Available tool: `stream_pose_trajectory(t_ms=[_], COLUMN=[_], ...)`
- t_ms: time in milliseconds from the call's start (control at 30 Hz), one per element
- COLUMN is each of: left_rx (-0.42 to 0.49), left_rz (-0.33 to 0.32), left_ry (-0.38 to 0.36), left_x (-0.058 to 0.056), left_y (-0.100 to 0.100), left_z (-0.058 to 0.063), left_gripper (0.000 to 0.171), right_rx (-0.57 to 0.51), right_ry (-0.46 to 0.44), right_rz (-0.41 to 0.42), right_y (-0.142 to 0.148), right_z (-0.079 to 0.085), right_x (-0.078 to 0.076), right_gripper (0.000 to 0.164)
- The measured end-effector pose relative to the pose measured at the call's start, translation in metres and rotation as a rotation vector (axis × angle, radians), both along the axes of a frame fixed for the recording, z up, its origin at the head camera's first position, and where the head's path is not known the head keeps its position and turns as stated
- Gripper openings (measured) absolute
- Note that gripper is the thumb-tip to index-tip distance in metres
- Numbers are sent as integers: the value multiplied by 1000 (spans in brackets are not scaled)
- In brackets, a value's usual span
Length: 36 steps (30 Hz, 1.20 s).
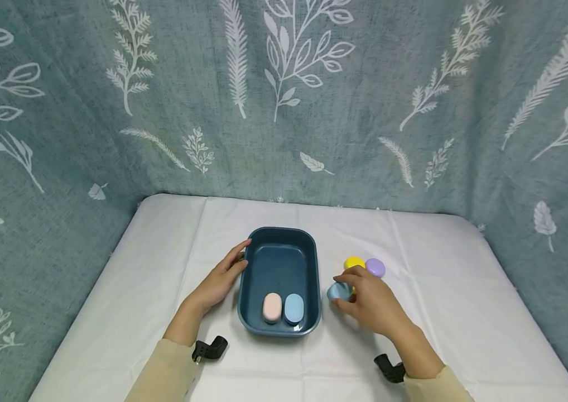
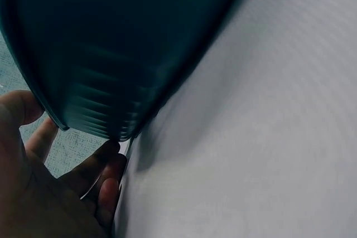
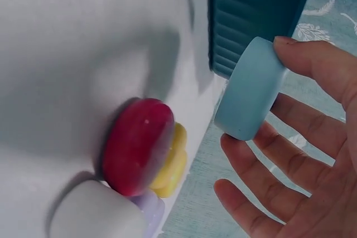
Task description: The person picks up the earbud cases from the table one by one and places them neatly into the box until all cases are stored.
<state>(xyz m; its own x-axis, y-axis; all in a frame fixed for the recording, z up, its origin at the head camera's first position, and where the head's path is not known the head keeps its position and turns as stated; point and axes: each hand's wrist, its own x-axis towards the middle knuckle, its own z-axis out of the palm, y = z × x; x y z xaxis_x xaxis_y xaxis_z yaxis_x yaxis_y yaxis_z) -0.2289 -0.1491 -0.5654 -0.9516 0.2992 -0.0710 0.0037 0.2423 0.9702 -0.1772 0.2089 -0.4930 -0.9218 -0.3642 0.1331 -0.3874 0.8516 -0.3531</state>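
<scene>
A dark blue rectangular tray (image 1: 279,259) stands on the white cloth. Inside, at its near end, lie a pale pink soap bar (image 1: 272,308) and a blue soap bar (image 1: 294,309) side by side. My left hand (image 1: 217,283) rests against the tray's left side, fingers fairly straight, with fingertips at the rim in the left wrist view. Just right of the tray, my right hand (image 1: 373,301) pinches a light blue oval soap bar (image 3: 251,90) between thumb and fingertips, held above the cloth.
Beyond the right hand lie a yellow bar (image 1: 354,262) and a purple bar (image 1: 375,267). The right wrist view also shows a dark red bar (image 3: 138,146) and a white one (image 3: 95,213) close by. A leaf-patterned curtain (image 1: 264,151) hangs around the table.
</scene>
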Motion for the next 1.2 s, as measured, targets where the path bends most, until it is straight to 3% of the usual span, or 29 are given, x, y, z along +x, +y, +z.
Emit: stream_pose_trajectory(t_ms=[333,633,1200], left_rx=[-2,-12,-7], left_rz=[-16,-7,22], left_ry=[12,7,-23], left_x=[-7,-3,1], left_y=[3,4,3], left_z=[5,6,-1], left_gripper=[51,51,49], right_rx=[-40,-87,-127], right_ry=[41,49,-77], right_rz=[3,31,160], right_y=[0,-16,-75], right_z=[18,31,29], right_x=[-5,-7,-6], right_gripper=[45,47,47])
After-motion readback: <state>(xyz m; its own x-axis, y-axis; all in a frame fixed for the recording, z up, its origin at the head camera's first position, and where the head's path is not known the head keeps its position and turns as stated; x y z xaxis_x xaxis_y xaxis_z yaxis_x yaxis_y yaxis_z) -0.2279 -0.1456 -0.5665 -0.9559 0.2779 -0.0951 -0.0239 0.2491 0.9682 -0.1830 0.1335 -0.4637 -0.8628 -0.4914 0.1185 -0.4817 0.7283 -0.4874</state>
